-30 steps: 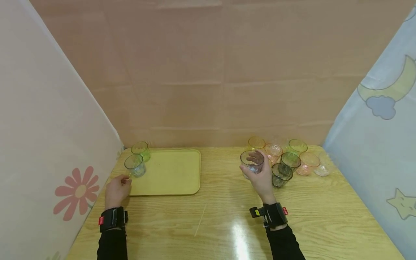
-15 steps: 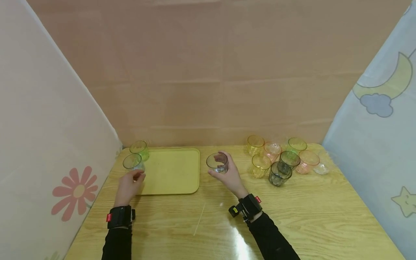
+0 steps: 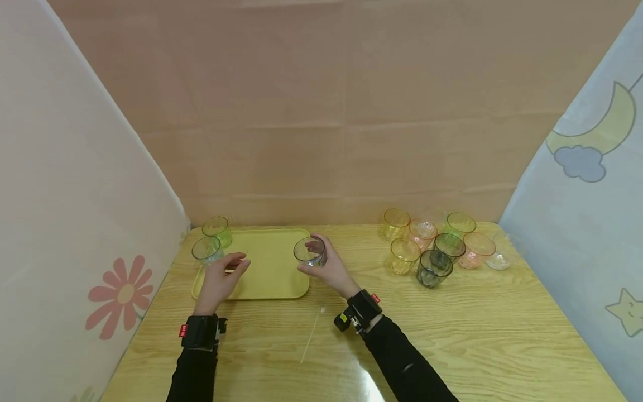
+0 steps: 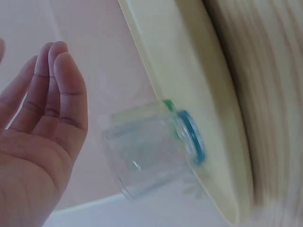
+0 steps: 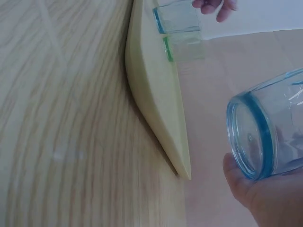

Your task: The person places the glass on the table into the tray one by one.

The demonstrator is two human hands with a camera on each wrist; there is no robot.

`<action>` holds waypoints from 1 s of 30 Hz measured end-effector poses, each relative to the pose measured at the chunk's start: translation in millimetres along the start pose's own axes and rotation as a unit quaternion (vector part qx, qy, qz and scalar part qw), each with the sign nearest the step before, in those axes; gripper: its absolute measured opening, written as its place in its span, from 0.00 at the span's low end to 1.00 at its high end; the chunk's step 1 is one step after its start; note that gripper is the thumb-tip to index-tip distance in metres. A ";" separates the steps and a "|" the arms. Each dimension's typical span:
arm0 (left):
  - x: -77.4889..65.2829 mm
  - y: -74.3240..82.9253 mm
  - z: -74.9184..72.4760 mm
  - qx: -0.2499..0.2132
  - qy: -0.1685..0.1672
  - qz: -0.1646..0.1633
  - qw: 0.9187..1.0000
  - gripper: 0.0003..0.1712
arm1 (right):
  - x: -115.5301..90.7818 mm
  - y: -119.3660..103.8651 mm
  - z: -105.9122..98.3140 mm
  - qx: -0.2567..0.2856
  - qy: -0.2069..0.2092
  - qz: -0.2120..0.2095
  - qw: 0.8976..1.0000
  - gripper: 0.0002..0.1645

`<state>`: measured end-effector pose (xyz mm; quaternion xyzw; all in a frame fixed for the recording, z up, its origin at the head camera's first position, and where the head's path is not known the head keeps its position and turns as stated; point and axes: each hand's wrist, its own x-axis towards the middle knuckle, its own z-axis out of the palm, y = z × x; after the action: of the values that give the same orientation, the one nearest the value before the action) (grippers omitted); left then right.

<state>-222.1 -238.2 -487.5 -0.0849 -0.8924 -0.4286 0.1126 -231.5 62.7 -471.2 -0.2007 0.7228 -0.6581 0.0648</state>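
Observation:
My right hand (image 3: 331, 269) grips a clear glass with a bluish base (image 3: 310, 252), held upright above the right edge of the yellow tray (image 3: 271, 279). In the right wrist view this glass (image 5: 262, 132) is clear of the tray, its thick blue base showing. Over the tray's left part hovers my left hand (image 3: 221, 279), fingers relaxed and nothing in them. Just behind it a blue-based glass (image 3: 206, 250) stands on the tray, partly hidden by the hand. A green glass (image 3: 217, 231) stands close behind that one, at the tray's far left corner.
On the table's right side stands a cluster of several glasses: yellow (image 3: 404, 257), dark grey (image 3: 434, 269), pink (image 3: 477, 251), green (image 3: 460, 226) and clear (image 3: 499, 257). A brown sheet (image 3: 321, 123) backs the table, and patterned cloths hang at both sides.
My right hand has carried the glass leftward from beside the cluster to the tray's right edge. My left hand has moved right, from the tray's left edge to over it.

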 end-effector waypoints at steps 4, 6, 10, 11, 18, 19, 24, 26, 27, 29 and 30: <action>0.0 7.9 5.3 -0.010 -0.015 -0.005 1.000 0.23 | 12.4 19.6 10.7 0.014 -0.010 0.008 1.000 0.51; -0.5 10.3 7.6 -0.011 -0.018 -0.005 1.000 0.24 | 16.1 25.9 17.1 0.017 -0.014 0.005 1.000 0.51; -0.9 12.5 12.7 -0.021 -0.030 -0.004 0.999 0.26 | 13.7 9.0 30.0 0.002 -0.039 0.003 0.999 0.50; -1.2 13.5 13.7 -0.028 -0.036 -0.003 0.999 0.26 | 13.0 4.2 33.2 -0.003 -0.045 0.003 0.999 0.50; -4.2 11.7 22.6 -0.103 -0.074 0.034 0.991 0.34 | 16.6 -3.3 51.6 0.000 -0.060 0.008 0.998 0.47; -4.7 11.9 23.7 -0.110 -0.078 0.042 0.990 0.34 | 18.7 0.0 53.4 0.003 -0.063 0.009 0.998 0.47; -3.4 7.4 30.3 -0.143 -0.087 0.062 0.984 0.38 | 27.8 19.2 59.5 0.014 -0.087 -0.006 0.996 0.47; -3.0 8.2 30.5 -0.149 -0.091 0.054 0.983 0.39 | 29.3 22.1 60.7 0.027 -0.094 -0.007 0.995 0.46; -2.5 8.5 30.1 -0.155 -0.095 0.049 0.982 0.40 | 29.6 22.7 61.1 0.034 -0.095 -0.003 0.995 0.45; -5.2 21.4 25.1 -0.159 -0.103 0.020 0.982 0.43 | 29.6 22.5 61.7 0.045 -0.092 0.007 0.995 0.44; -5.2 22.8 24.1 -0.172 -0.110 0.014 0.979 0.44 | 29.7 22.3 62.0 0.051 -0.092 0.014 0.994 0.44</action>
<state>-214.5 -205.5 -486.5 -0.1621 -0.8112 -0.5619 0.0040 -240.9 -4.7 -495.7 -0.2468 0.6819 -0.6720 0.1501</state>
